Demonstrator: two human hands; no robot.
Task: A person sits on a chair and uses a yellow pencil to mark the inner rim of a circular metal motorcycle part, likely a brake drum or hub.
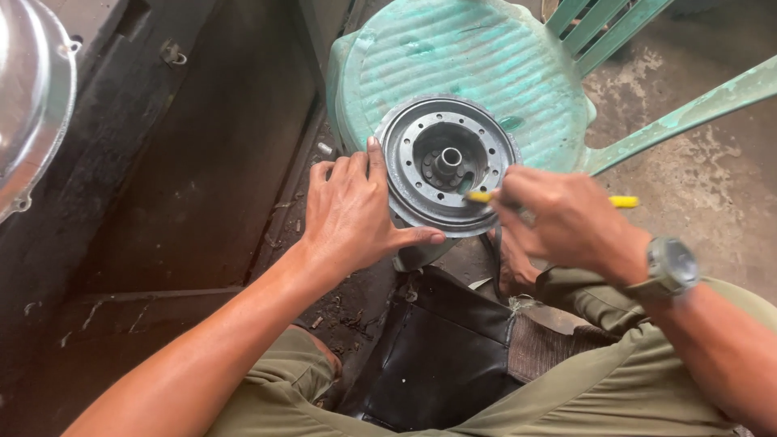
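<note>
A round grey metal wheel-like part [447,162] with a ring of holes and a central hub lies flat on the seat of a green plastic chair [477,65]. My left hand [352,214] rests on its left rim, fingers spread, thumb along the front edge. My right hand [562,218] grips a thin yellow-handled tool [623,201] whose tip points into the part's inner recess near the hub. A grey watch sits on my right wrist.
My knees in olive trousers frame a black leather seat [437,356] below. A shiny metal cover [32,97] shows at the upper left above a dark panel. Bare concrete floor [712,178] lies to the right of the chair.
</note>
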